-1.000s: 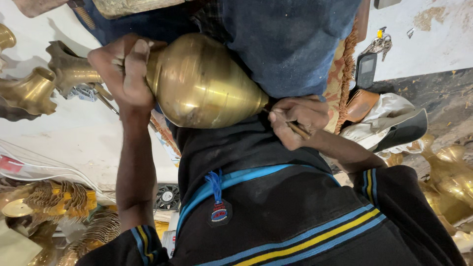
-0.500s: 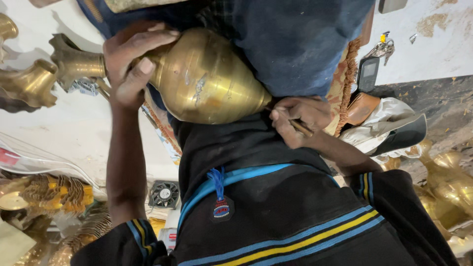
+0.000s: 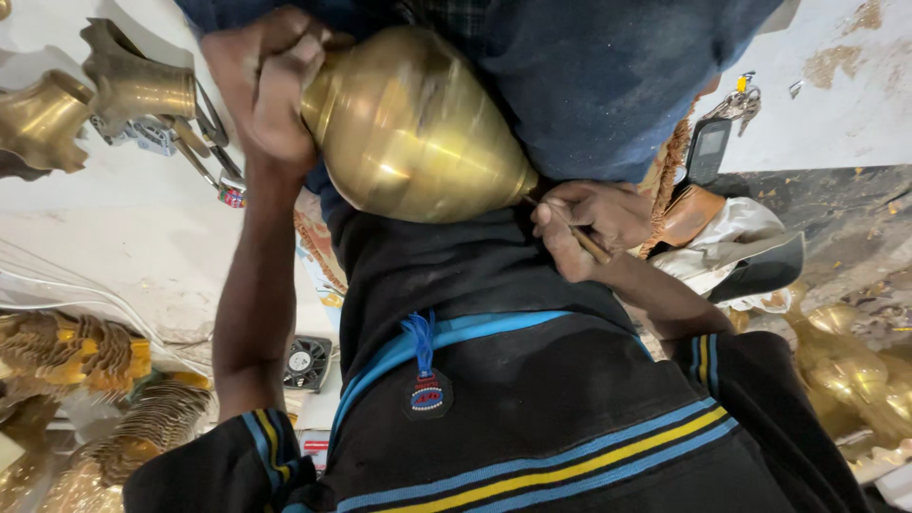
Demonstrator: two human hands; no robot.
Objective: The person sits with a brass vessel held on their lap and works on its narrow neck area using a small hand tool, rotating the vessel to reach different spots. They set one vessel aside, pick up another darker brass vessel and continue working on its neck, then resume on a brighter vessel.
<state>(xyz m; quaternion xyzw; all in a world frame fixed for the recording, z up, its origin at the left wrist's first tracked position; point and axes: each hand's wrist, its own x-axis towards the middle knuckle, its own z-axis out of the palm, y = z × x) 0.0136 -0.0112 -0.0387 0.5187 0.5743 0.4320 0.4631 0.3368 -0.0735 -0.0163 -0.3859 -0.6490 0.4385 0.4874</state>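
Head view: left hand [image 3: 271, 90] clamps brass pot [image 3: 413, 128]; right hand [image 3: 589, 223] pinches thin tool [image 3: 584, 237], mid-engraving; next stroke likely needs steadiness.

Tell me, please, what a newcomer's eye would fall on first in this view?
First the large shiny brass pot at top centre, lying across the person's lap. The left hand grips its neck, while the right hand holds a thin tool against its pointed base. More brass pieces lie at the upper left.
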